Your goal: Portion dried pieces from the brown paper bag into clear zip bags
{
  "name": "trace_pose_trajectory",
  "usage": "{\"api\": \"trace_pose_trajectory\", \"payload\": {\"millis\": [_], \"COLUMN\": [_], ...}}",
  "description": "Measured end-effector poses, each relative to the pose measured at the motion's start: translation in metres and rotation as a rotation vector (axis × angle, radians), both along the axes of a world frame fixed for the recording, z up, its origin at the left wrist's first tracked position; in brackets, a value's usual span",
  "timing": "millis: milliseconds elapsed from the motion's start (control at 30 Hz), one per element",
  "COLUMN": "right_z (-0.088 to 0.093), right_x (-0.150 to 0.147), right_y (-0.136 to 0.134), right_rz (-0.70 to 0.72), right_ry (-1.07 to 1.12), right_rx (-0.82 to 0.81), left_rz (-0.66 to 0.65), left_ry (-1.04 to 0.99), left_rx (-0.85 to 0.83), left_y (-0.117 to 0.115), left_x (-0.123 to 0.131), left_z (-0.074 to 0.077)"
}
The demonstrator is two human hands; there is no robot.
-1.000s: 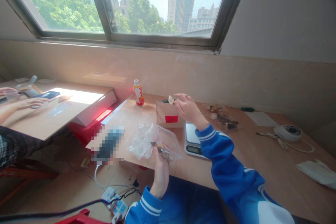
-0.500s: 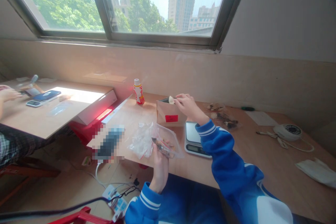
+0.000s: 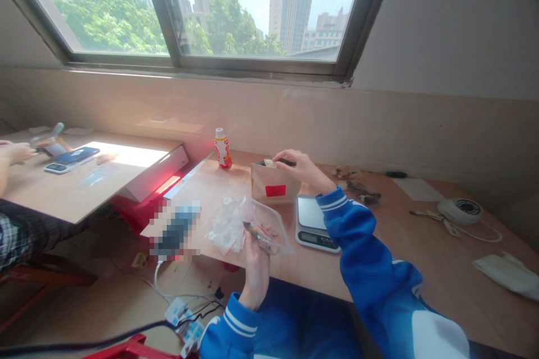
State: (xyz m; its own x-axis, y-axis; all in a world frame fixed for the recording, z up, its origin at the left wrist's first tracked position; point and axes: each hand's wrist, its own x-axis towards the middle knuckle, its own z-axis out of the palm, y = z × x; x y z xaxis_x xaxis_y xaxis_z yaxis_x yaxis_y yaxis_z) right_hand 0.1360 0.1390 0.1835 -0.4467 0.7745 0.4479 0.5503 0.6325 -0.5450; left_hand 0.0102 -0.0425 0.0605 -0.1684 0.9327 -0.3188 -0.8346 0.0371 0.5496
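left hand [image 3: 257, 261]: closed around the rim of a clear plastic bag [image 3: 269, 227] at the bench [image 3: 421, 258] edge
right hand [image 3: 301, 168]: fingers curled over the open brown paper bag [image 3: 273, 185], beside the scale [image 3: 314, 223]; grip unclear

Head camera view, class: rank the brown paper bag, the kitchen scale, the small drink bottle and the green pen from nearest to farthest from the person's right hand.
1. Brown paper bag: right under the right hand, which is at its open top.
2. Kitchen scale: just nearside of the hand.
3. Small drink bottle: to the left, by the wall.
4. Green pen: far to the right.
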Motion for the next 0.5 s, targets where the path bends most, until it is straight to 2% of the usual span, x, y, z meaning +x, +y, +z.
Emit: {"api": "trace_pose_trajectory", "payload": {"millis": [100,200,267,367,433,500], "right_z": [-0.001,0.002,0.002,-0.004,-0.013,-0.023], "right_x": [0.0,-0.001,-0.003,-0.008,-0.014,-0.019], "right_y": [-0.009,-0.036,-0.061,-0.098,-0.113,-0.119], "right_rz": [-0.112,-0.104,-0.003,0.188,0.229,0.21], "right_ry": [-0.118,-0.004,0.134,0.235,0.206,0.143], "right_rx": [0.134,0.182,0.085,-0.149,-0.23,-0.234], "left_rz": [-0.006,-0.007,-0.013,-0.012,0.011,0.044], "left_ry": [0.012,0.045,0.066,0.081,0.105,0.154], "left_rx": [0.021,0.057,0.079,0.119,0.162,0.199], "left_y": [0.001,0.003,0.005,0.009,0.012,0.015], "left_x": [0.0,0.001,0.001,0.0,0.001,0.001], "left_z": [0.001,0.002,0.004,0.007,0.01,0.011]}}
